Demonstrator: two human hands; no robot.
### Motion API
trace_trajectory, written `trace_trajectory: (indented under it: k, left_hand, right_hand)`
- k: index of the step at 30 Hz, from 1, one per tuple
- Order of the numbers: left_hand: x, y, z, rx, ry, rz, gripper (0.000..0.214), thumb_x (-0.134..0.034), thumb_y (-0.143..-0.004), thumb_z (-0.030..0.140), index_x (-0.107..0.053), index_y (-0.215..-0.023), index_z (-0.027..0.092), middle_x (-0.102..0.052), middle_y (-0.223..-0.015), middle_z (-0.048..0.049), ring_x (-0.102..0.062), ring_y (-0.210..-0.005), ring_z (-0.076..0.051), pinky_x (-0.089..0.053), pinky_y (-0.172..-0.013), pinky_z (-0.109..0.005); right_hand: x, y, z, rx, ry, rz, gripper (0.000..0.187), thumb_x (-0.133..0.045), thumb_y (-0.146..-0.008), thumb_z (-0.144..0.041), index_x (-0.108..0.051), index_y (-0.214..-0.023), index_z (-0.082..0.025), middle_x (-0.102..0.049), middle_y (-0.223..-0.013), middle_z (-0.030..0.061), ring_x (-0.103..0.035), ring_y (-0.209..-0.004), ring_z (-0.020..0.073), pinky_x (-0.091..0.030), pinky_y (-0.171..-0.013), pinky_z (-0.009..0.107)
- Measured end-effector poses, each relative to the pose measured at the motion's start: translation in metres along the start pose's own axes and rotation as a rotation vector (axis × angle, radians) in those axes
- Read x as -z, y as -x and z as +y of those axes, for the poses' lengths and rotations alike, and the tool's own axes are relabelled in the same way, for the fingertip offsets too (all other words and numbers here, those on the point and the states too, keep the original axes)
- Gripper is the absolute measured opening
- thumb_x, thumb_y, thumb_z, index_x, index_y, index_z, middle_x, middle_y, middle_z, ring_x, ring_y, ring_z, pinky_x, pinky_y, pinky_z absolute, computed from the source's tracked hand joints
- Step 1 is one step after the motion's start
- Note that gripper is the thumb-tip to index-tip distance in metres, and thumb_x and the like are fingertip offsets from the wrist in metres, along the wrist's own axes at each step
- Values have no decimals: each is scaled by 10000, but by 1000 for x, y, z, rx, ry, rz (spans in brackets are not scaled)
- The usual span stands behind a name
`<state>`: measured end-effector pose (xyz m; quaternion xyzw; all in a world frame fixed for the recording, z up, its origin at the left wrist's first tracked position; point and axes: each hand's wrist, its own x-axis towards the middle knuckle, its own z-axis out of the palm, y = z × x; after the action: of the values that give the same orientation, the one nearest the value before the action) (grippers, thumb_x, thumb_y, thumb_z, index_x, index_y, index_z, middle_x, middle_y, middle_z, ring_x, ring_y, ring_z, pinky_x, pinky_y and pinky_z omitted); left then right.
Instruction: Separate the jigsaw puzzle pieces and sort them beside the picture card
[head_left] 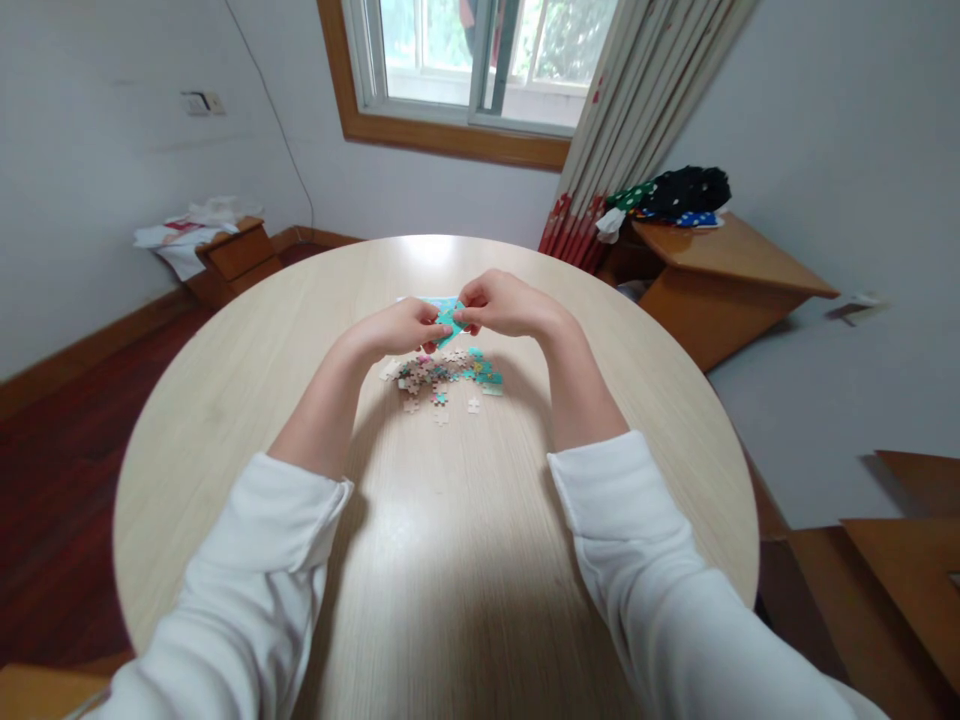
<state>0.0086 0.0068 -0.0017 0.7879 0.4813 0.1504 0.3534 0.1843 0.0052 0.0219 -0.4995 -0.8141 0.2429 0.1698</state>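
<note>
Above the far half of the round table, my left hand [405, 328] and my right hand [495, 302] meet. Between them they pinch a turquoise section of jigsaw puzzle [451, 318], held tilted over the table. The fingertips of both hands are closed on its edges and cover part of it. Just below on the tabletop lies a heap of loose puzzle pieces [442, 372], some turquoise and others pale side up. Several single pieces lie apart on the near side of the heap. A light blue edge of something flat shows behind my left hand, mostly hidden.
A pale wooden round table [420, 580] fills the middle. Past its far edge are a window [480, 60] and a curtain [637, 90]. Clothes lie on a wooden cabinet [720, 260] at right. White cloth covers a small drawer unit [240, 255] at left.
</note>
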Motion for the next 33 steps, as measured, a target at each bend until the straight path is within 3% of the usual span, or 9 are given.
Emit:
trace_trajectory:
  k: [4,11,24,33]
  left_hand:
    - [1,0,1,7,22,15,157,-530,-785,251,-591,-700,134,-517,-622,-5,-475,-589,-111,-380,-602,-243]
    - [2,1,1,-25,73,24,159,-549,-766,240,-549,-631,157,-448,-562,25,-421,-547,-102,-343,-581,-248]
    - [3,3,4,18,104,150,220,-564,-721,227,-457,-535,179,-365,-520,59,-313,-511,-88,-251,-544,-254]
    - [2,-2,-5,-138,158,40,252,-595,-690,368,-490,-562,179,-352,-527,64,-304,-525,-92,-222,-529,-251]
  right_hand:
    - [0,1,-4,-13,-43,25,72,-624,-792,-125,-688,-803,-92,-645,-636,40,-567,-629,116,-399,-588,233]
    - [0,5,-11,-59,-32,26,183,-622,-795,-94,-677,-969,-96,-671,-668,43,-584,-587,103,-426,-569,215]
    - [0,5,-14,-101,166,-121,140,-575,-824,-152,-698,-795,-92,-697,-703,72,-543,-570,85,-376,-547,201]
    - [-2,4,-16,-56,210,-208,230,-507,-854,-156,-709,-762,-95,-693,-753,78,-500,-586,88,-343,-558,214]
